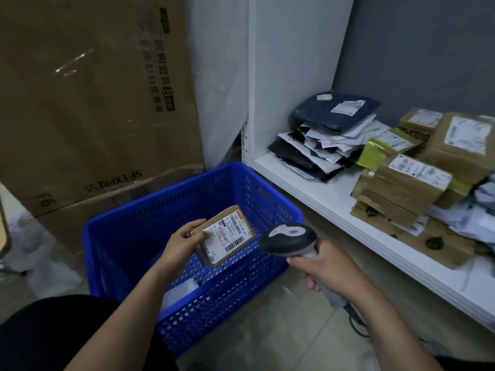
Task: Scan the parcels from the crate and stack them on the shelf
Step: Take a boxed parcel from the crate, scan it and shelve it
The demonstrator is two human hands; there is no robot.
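While the left hand [182, 243] pinches the small taped cardboard parcel [225, 235] by its near edge above the blue crate [270, 207], label up, the right hand [325, 266] grips the scanner [288, 239] just beside it. Looks light, stiff; tape likely slick, so hold by the edges.

The crate [150, 218] is showing blue perforated plastic with a slight sheen. The parcel [223, 215] is showing brown cardboard under glossy tape, its paper label [230, 232] looking matt white. The scanner [288, 239] is showing dark matt plastic. The shelf [334, 199] is looking smooth and white. On the far-left cardboard carton [80, 103], tape is glinting. The plastic bags [334, 113] are lying crinkled.
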